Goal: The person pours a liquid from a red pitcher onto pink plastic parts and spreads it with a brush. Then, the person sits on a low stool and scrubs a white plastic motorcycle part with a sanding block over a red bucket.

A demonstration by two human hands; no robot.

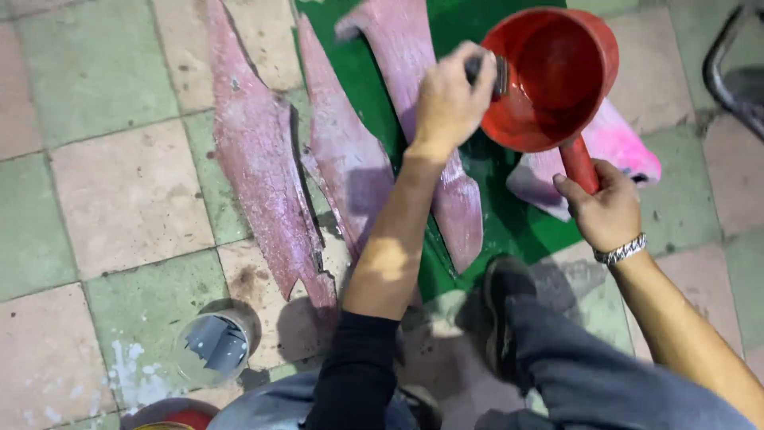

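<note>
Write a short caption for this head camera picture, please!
Left hand dips a brush into a red scoop held by right hand, above pink panels.

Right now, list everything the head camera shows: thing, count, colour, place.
scoop: one, red, upper right, wet red inside
brush: one, dark handle, at the scoop's rim
panels: three long, pink-stained, side by side, upper centre
sheet: one, green, under the right-hand panels
small piece: one, pink and white, below the scoop
can: one, open, grey inside, lower left
floor tiles: pale green and beige, stained
bracelet: one, silver, right wrist
shoe: one, dark, lower centre
left hand: holds the brush
right hand: grips the scoop's handle
</note>
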